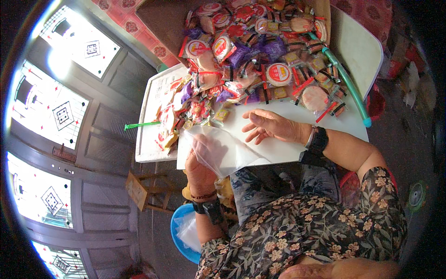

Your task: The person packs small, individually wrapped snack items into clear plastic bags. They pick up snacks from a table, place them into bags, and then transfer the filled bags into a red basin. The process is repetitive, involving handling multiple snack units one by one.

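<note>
My left hand (204, 157) holds a clear plastic bag (240, 153) at the table's near edge. The film covers its fingers, and I cannot tell whether they are inside the bag or behind it. Just right of the bag, my right hand (270, 126) hovers over the white tabletop (285, 150), fingers apart and nothing in them. Beyond both hands spreads a heap of individually wrapped snacks. Among them are a round rice cracker (315, 98), a red-and-white round packet (278, 74) and a purple-wrapped piece (273, 48). One small yellow packet (221, 114) lies close to the bag.
A tipped cardboard box (160, 21) backs the heap. Along its right side lies a green tube (345, 78). A white foam lid (140, 139) with green ties (141, 125) sits left. Below are a wooden stool (137, 190) and a blue basin (177, 226) holding plastic bags (190, 228).
</note>
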`<state>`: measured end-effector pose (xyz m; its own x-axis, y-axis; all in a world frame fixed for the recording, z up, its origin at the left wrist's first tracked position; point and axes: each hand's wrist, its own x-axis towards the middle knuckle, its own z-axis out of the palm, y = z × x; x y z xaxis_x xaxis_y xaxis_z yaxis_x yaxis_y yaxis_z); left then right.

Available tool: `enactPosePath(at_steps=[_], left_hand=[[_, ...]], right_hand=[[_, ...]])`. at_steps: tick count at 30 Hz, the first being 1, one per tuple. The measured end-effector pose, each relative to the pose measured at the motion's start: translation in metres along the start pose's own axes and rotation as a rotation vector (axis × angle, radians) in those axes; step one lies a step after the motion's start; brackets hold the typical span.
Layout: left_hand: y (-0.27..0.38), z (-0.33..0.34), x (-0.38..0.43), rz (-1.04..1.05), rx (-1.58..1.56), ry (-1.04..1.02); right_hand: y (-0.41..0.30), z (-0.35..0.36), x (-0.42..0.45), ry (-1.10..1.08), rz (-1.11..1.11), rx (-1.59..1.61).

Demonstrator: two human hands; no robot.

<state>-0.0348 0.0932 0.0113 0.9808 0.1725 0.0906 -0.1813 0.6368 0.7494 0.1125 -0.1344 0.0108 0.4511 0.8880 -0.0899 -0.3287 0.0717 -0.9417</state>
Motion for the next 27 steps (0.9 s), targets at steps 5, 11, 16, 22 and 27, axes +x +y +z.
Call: enactPosePath(at_steps=[5, 11, 16, 22, 27], left_hand=[[0.006, 0.048, 0.011, 0.047, -0.117, -0.099], [-0.003, 0.037, 0.019, 0.006, -0.223, -0.12], [-0.012, 0.003, 0.019, -0.03, -0.046, 0.109], [-0.023, -0.011, 0.011, -0.035, 0.4, 0.268], [-0.032, 0.002, 0.017, -0.123, 0.558, 0.266]], right_hand=[[0.005, -0.007, 0.001, -0.069, 0.013, 0.252], [-0.013, 0.008, -0.009, -0.085, 0.066, 0.422], [0.0, -0.011, 0.001, 0.164, -0.077, 0.118], [0.013, -0.011, 0.013, 0.617, -0.38, -0.495], [0.007, -0.012, 0.011, 0.906, -0.821, -1.171]])
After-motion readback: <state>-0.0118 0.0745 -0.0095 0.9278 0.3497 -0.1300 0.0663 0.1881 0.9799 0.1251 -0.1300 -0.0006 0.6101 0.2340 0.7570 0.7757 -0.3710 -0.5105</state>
